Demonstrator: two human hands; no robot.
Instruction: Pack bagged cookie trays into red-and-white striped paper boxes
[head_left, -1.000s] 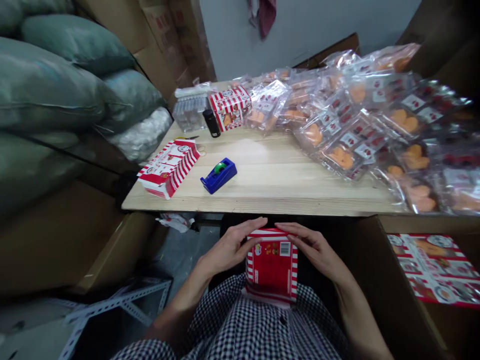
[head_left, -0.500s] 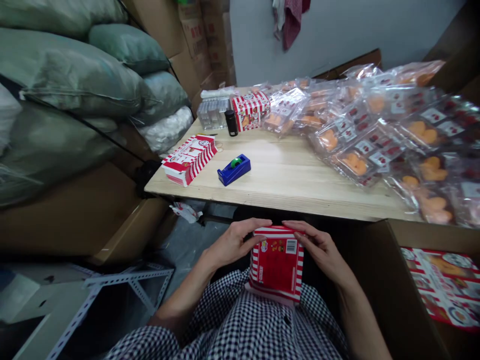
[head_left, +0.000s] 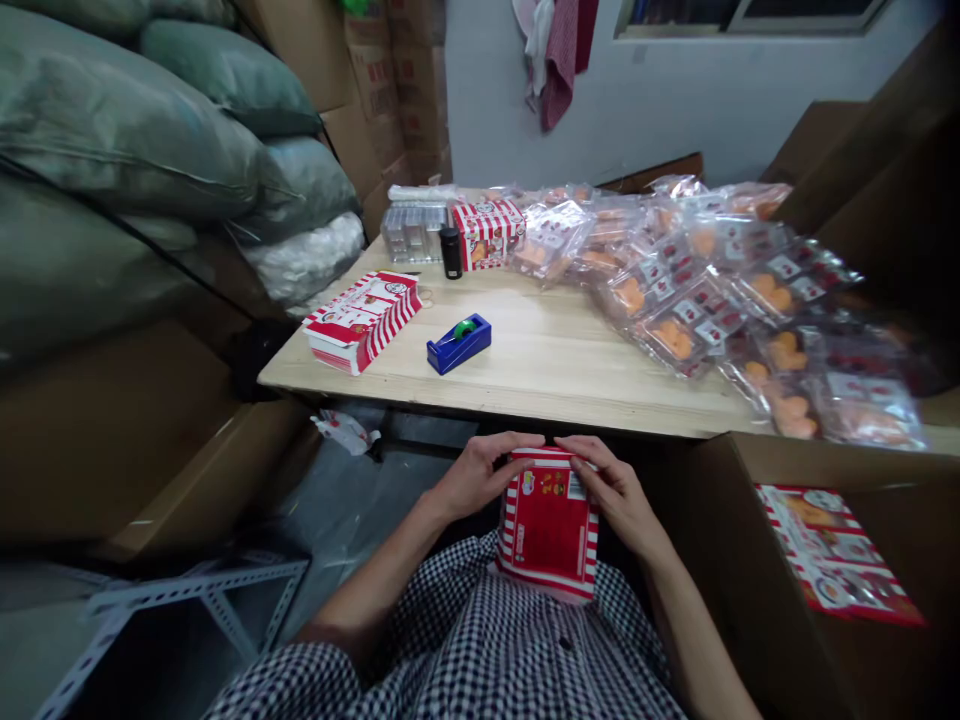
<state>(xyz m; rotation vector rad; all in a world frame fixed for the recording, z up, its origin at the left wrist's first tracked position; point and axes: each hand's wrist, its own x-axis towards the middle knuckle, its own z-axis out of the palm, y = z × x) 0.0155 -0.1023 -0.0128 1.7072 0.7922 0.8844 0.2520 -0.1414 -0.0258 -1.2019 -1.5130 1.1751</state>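
A red box with red-and-white striped edges (head_left: 547, 525) stands upright on my lap, just below the front edge of the wooden table (head_left: 555, 370). My left hand (head_left: 480, 475) grips its upper left side, fingers curled over the top. My right hand (head_left: 611, 490) holds the upper right side, fingertips pressed on the top edge. Both hands meet over the box's top flap.
On the table lie a blue tape dispenser (head_left: 459, 343), a stack of striped boxes (head_left: 361, 320), a black cylinder (head_left: 450, 252), another striped box (head_left: 489, 233) and several clear packets of orange pieces (head_left: 697, 290). An open carton with flat striped packaging (head_left: 832, 555) stands at right. Sacks (head_left: 150, 140) are piled at left.
My fingers have closed in tighter over the box's top. The camera has tilted up and back, so the table and room appear farther away.
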